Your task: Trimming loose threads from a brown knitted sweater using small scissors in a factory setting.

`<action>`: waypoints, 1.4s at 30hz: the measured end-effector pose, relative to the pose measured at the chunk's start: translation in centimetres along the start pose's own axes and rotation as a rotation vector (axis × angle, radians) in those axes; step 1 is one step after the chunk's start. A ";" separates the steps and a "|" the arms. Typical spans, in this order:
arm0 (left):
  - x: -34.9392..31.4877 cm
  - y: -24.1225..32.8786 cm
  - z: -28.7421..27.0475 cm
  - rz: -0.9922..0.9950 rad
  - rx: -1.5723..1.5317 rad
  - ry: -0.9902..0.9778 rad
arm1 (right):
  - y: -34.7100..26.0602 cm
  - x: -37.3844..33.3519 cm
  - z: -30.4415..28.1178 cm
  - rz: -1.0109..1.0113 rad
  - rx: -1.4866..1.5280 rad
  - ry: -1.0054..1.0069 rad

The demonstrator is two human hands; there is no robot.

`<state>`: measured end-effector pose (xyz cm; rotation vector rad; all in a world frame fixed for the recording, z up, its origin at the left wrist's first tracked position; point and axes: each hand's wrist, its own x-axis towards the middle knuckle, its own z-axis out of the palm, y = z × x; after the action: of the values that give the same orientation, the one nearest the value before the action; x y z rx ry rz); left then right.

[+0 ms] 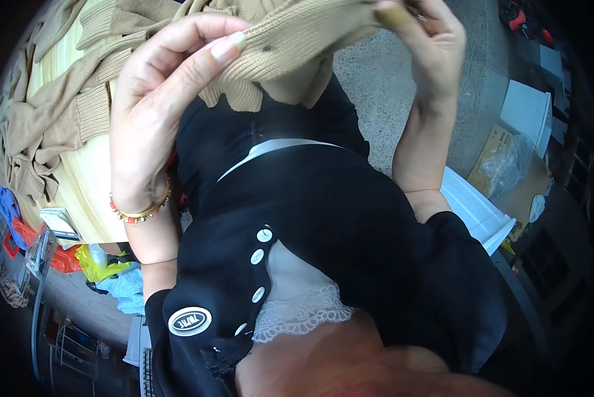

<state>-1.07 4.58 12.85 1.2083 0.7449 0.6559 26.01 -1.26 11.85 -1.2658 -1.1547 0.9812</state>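
A tan ribbed knit garment (303, 43) is stretched between my hands at the top of the head view, its upper part cut off by the frame edge. My left hand (158, 83) pinches its left end between thumb and fingers. At the other end, my right hand (436, 46) grips the knit with thumb and fingers, partly out of frame. A small dark spot shows on the fabric near my left thumb. Loose folds of the same knit hang below, over my dark-clothed lap.
To my left, a pale wooden table (88, 192) bears several tan knit pieces (59, 126). Coloured plastic bags (98, 264) lie below its near edge. On the right stand a white plastic bin (475, 208) and cardboard (489, 149) with clear plastic wrap (507, 163).
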 end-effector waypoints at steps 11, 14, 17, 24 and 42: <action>0.3 -3.3 -0.3 -0.037 -0.076 0.103 | -0.5 -0.5 3.8 -0.450 -0.512 -0.235; 0.5 -3.3 -0.1 -0.024 -0.054 0.108 | -0.8 -0.5 4.1 -0.523 -0.528 -0.206; 0.5 -3.3 0.0 -0.014 -0.027 0.100 | -1.1 -0.6 4.2 -0.517 -0.590 -0.199; 0.4 -3.5 0.4 -0.018 0.025 0.100 | -0.7 -0.8 4.4 -0.520 -0.670 -0.181; 0.6 -3.6 0.9 -0.004 0.085 0.124 | 0.7 -0.8 4.2 -0.447 -0.429 -0.166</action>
<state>0.16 3.69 9.47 1.2514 0.8862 0.7061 21.75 -1.17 10.92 -1.1879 -1.7543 0.5239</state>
